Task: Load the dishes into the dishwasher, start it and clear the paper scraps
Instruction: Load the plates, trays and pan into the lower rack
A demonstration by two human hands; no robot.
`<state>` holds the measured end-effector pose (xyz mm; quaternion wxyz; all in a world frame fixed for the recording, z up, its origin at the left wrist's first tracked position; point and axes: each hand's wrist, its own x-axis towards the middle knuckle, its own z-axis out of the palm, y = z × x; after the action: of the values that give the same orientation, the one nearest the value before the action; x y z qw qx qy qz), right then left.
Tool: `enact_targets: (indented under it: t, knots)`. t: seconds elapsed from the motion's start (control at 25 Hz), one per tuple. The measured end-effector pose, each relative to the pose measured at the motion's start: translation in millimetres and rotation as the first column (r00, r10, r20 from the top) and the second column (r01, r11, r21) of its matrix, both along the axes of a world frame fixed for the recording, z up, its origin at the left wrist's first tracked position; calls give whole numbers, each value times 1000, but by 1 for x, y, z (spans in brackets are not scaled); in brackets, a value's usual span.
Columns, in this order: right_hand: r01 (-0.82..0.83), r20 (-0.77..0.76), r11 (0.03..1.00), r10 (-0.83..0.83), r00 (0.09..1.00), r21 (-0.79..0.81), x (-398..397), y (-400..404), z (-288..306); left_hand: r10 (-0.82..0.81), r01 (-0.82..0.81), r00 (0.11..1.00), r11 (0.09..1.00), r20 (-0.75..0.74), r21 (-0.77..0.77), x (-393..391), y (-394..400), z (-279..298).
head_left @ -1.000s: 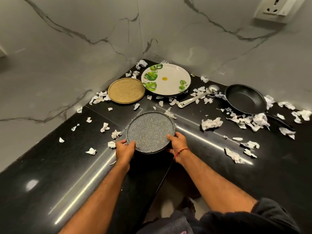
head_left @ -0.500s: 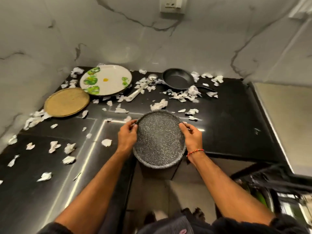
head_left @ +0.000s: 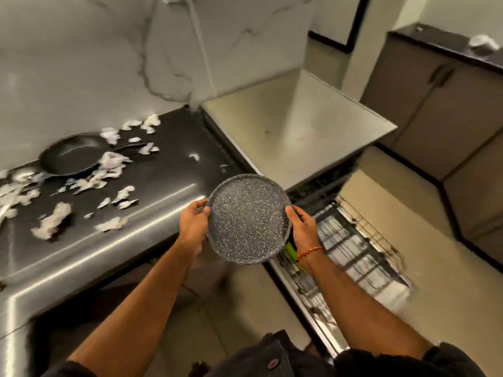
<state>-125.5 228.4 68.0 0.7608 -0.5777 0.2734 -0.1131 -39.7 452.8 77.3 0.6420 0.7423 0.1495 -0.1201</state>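
A round grey speckled plate [head_left: 247, 217] is held in the air just off the black counter's [head_left: 163, 148] front edge. My left hand [head_left: 192, 228] grips its left rim and my right hand [head_left: 302, 227] grips its right rim. Below and to the right, the dishwasher [head_left: 296, 126] stands open with its wire rack [head_left: 351, 248] pulled out; something green [head_left: 291, 251] shows in the rack under my right wrist. A black frying pan [head_left: 72, 156] lies on the counter at far left, with white paper scraps [head_left: 109, 164] scattered around it.
A marble wall rises behind the counter. Beige cabinets [head_left: 441, 110] with a dark top stand at the right, across a beige floor [head_left: 381, 170]. The view is motion-blurred.
The plate has left the counter and been carried right, toward the open dishwasher. My view has swung right; the leaf plate and the tan plate are out of sight.
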Motion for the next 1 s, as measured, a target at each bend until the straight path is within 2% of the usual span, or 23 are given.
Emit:
enact_targets:
  t: [0.16, 0.28, 0.4, 0.52, 0.72, 0.84, 0.92, 1.0]
  knots:
    - [52, -175, 995, -37, 984, 80, -51, -121, -26, -149, 152, 984, 988, -96, 25, -5, -122, -17]
    - [135, -261, 988, -112, 959, 72, -88, -183, -45, -291, 308, 929, 951, -228, 41, -15, -198, -53]
    - [227, -273, 974, -221, 936, -10, -97, -224, -62, -467, 511, 820, 858, -330, 55, -17, -252, -80]
    - [299, -281, 953, -299, 912, -43, -86, -260, -86, -568, 638, 742, 761, -356, 116, 11, -305, -95]
    - [408, -351, 904, -425, 834, -127, -55, -323, -170, -726, 811, 575, 566, -378, 147, 77, -408, -150]
    - [431, -389, 884, -466, 795, -180, -24, -354, -234, -717, 796, 604, 566, -347, 216, 107, -470, -197]
    - [466, -390, 864, -502, 772, -189, -7, -367, -296, -712, 784, 621, 568, -327, 252, 121, -496, -253]
    - [490, -387, 848, -529, 755, -202, 2, -371, -356, -719, 799, 601, 539, -349, 265, 128, -510, -312]
